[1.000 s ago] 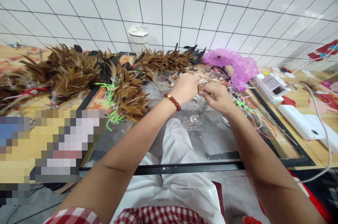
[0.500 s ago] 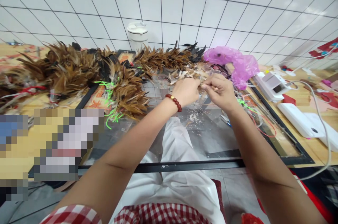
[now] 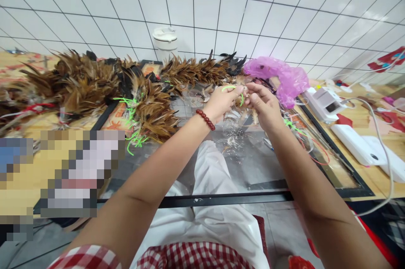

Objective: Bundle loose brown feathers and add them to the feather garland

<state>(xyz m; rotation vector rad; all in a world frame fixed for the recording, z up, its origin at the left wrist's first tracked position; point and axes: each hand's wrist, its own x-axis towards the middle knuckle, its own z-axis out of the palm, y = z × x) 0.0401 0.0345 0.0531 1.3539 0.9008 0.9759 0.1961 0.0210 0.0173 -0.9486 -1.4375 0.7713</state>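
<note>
My left hand, with a red bead bracelet on the wrist, and my right hand meet above a glass-topped table. Both pinch a bright green cord wound around a small bunch of brown feathers held between them. The cord loops out above my left fingers. Most of the bunch is hidden by my fingers.
Bundles of brown and black feathers tied with green cord lie along the back left. A white lidded cup stands by the tiled wall. A pink plastic bag, white devices and cables lie to the right.
Both hands rose a little toward the back. A green cord loop now shows above my left fingers, where half a second ago only feathers showed.
</note>
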